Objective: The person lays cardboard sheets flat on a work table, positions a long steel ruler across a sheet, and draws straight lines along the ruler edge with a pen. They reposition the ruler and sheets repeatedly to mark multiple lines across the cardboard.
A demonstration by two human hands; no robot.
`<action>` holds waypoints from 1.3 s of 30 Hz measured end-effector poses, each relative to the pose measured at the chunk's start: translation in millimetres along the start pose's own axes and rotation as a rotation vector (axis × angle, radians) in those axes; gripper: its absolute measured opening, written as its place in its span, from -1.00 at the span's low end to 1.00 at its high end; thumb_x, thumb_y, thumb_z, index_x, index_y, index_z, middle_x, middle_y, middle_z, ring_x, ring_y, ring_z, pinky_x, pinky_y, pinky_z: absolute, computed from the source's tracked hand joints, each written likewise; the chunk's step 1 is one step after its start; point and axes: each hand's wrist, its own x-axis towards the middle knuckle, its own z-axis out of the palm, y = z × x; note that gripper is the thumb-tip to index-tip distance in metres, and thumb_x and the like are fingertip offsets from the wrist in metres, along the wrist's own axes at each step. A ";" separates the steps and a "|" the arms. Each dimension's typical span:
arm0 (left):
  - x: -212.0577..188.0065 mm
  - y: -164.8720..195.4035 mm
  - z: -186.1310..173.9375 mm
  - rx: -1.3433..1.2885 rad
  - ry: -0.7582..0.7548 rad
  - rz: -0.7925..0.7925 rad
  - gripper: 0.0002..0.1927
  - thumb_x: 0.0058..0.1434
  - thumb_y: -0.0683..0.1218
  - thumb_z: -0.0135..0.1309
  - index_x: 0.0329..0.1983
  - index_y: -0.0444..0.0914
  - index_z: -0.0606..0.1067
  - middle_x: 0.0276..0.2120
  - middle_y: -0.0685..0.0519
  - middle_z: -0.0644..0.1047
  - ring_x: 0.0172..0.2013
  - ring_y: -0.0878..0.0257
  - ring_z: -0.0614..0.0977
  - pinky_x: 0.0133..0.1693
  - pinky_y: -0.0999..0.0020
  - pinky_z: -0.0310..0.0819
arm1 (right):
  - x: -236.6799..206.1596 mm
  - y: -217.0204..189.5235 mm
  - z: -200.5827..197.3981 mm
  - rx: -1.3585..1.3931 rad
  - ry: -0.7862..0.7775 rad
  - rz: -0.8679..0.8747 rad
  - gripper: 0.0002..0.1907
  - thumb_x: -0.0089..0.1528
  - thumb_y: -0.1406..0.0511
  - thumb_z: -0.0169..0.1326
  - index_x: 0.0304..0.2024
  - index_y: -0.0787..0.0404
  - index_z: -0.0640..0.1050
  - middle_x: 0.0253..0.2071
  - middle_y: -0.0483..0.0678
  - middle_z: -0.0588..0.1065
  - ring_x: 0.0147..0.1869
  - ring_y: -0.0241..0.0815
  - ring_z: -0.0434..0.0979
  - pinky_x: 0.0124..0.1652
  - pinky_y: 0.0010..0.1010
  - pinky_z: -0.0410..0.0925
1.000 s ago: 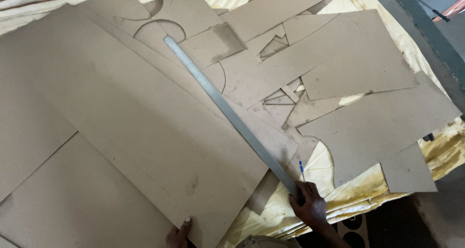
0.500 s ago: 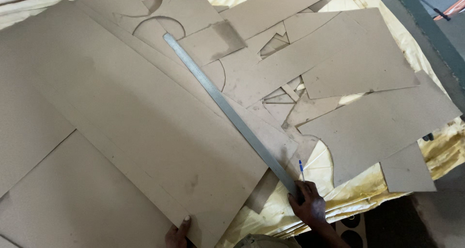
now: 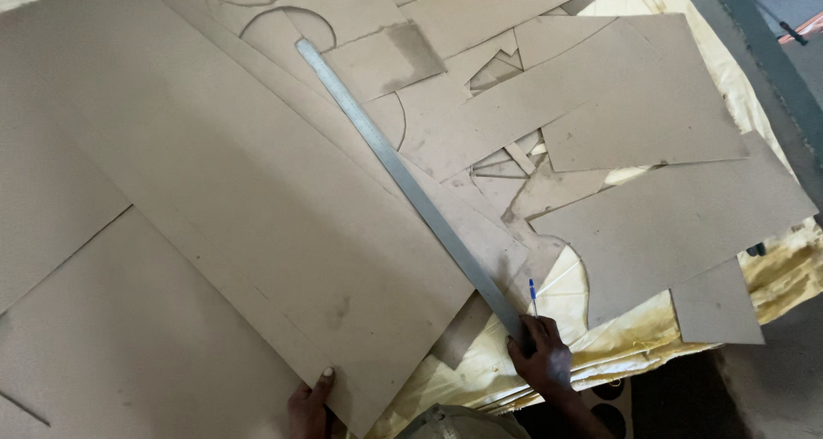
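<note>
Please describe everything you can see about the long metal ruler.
The long metal ruler is a thin, flat strip of grey, steel-like metal with fine marks along one edge. It lies diagonally on the big brown cardboard sheet, from upper left to lower right, crossing smaller cardboard cut pieces. The right hand holds its near end, together with a blue pen. It looks straight and unbent.

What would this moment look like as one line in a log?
left hand: on big cardboard sheet edge | right hand: gripping metal ruler end plus blue pen | ruler: diagonal across sheet
</note>
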 end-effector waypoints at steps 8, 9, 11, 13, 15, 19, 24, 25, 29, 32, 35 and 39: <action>12.3 -12.2 -5.5 -0.070 -0.070 0.077 -0.49 0.30 -0.10 0.12 0.18 -0.60 0.45 -0.04 -0.41 0.62 -0.06 -0.15 0.67 0.07 0.05 0.49 | 0.0 0.3 -0.7 0.001 -0.017 0.019 -0.48 0.01 0.16 0.31 0.02 0.09 0.56 -0.03 0.03 0.50 -0.16 0.08 0.64 -0.24 -0.15 0.52; 14.5 -13.1 -6.5 -0.047 -0.073 0.081 -0.48 0.31 -0.09 0.13 0.18 -0.60 0.44 -0.04 -0.42 0.62 -0.06 -0.15 0.67 0.08 0.06 0.49 | 0.4 0.2 -0.7 0.002 -0.015 0.015 -0.47 0.01 0.17 0.31 0.02 0.09 0.56 -0.03 0.03 0.50 -0.16 0.08 0.64 -0.23 -0.15 0.52; 18.0 -15.7 -8.6 -0.014 -0.080 0.096 -0.46 0.31 -0.07 0.13 0.18 -0.61 0.44 -0.05 -0.43 0.62 -0.06 -0.16 0.68 0.09 0.06 0.49 | 0.7 0.0 -1.1 0.001 -0.007 -0.004 -0.47 0.00 0.17 0.31 0.02 0.10 0.56 -0.03 0.04 0.50 -0.16 0.08 0.64 -0.24 -0.15 0.52; 21.0 -18.6 -10.0 0.010 -0.092 0.117 -0.46 0.30 -0.05 0.13 0.16 -0.61 0.46 -0.06 -0.44 0.63 -0.06 -0.17 0.68 0.09 0.06 0.48 | 0.9 -0.2 -1.6 -0.004 0.002 -0.029 -0.47 0.00 0.17 0.32 0.01 0.10 0.56 -0.04 0.04 0.50 -0.17 0.09 0.63 -0.26 -0.14 0.52; 23.1 -21.2 -9.6 -0.010 -0.075 0.121 -0.46 0.28 -0.05 0.14 0.16 -0.60 0.48 -0.06 -0.43 0.64 -0.07 -0.17 0.67 0.09 0.04 0.47 | 0.7 -0.5 -2.4 0.011 0.016 -0.039 -0.49 0.01 0.17 0.31 0.02 0.10 0.56 -0.04 0.03 0.50 -0.19 0.06 0.64 -0.27 -0.16 0.52; 25.2 -21.0 -7.8 -0.033 -0.042 0.048 -0.44 0.25 -0.03 0.21 0.15 -0.57 0.51 -0.01 -0.33 0.64 -0.03 -0.08 0.65 0.14 0.13 0.41 | 0.2 -1.0 -4.2 0.010 -0.007 -0.005 -0.48 0.00 0.17 0.32 0.01 0.11 0.56 -0.04 0.03 0.50 -0.24 0.04 0.65 -0.30 -0.19 0.53; 22.6 -14.2 -10.5 0.128 -0.037 0.060 -0.46 0.30 0.01 0.19 0.12 -0.57 0.53 -0.02 -0.37 0.65 -0.01 -0.11 0.66 0.16 0.08 0.45 | 0.1 -1.5 -4.8 0.006 0.020 -0.046 -0.48 0.01 0.16 0.32 0.02 0.11 0.56 -0.05 0.03 0.50 -0.22 0.06 0.64 -0.29 -0.17 0.52; 21.6 -13.5 -10.4 0.187 -0.025 0.053 -0.47 0.31 0.02 0.18 0.11 -0.56 0.54 -0.02 -0.38 0.66 -0.01 -0.12 0.67 0.16 0.07 0.46 | -0.1 -1.4 -4.8 0.002 0.031 -0.060 -0.48 0.01 0.16 0.32 0.02 0.11 0.56 -0.05 0.03 0.49 -0.20 0.07 0.64 -0.29 -0.17 0.52; 17.7 -14.4 -7.0 -0.004 -0.060 0.042 -0.48 0.28 -0.03 0.20 0.12 -0.57 0.51 -0.01 -0.34 0.64 0.00 -0.12 0.65 0.15 0.07 0.44 | -0.4 -0.6 -4.2 -0.003 0.007 -0.014 -0.48 0.02 0.15 0.31 0.02 0.09 0.56 -0.04 0.02 0.50 -0.23 0.06 0.64 -0.29 -0.16 0.52; 16.7 -14.6 -6.0 -0.083 -0.066 0.022 -0.48 0.28 -0.06 0.19 0.14 -0.58 0.49 -0.02 -0.34 0.63 0.00 -0.13 0.65 0.14 0.06 0.46 | -0.5 0.7 -4.3 0.000 -0.010 -0.009 -0.47 0.02 0.15 0.31 0.03 0.09 0.56 -0.04 0.03 0.50 -0.23 0.07 0.64 -0.29 -0.16 0.52; 16.7 -13.1 -7.5 -0.058 -0.081 0.004 -0.48 0.32 -0.05 0.14 0.15 -0.59 0.46 -0.03 -0.35 0.63 0.01 -0.13 0.66 0.15 0.08 0.47 | -0.2 1.7 -4.7 -0.003 -0.013 -0.009 -0.46 0.02 0.15 0.32 0.04 0.10 0.56 -0.03 0.04 0.50 -0.24 0.07 0.65 -0.30 -0.16 0.52; 15.9 -14.4 -7.9 -0.017 -0.089 0.040 -0.48 0.34 -0.04 0.14 0.14 -0.60 0.49 -0.04 -0.33 0.64 0.01 -0.09 0.65 0.16 0.14 0.44 | 0.3 1.7 -5.2 -0.009 -0.006 0.002 -0.46 0.01 0.14 0.32 0.03 0.10 0.56 -0.03 0.03 0.50 -0.27 0.05 0.65 -0.30 -0.17 0.53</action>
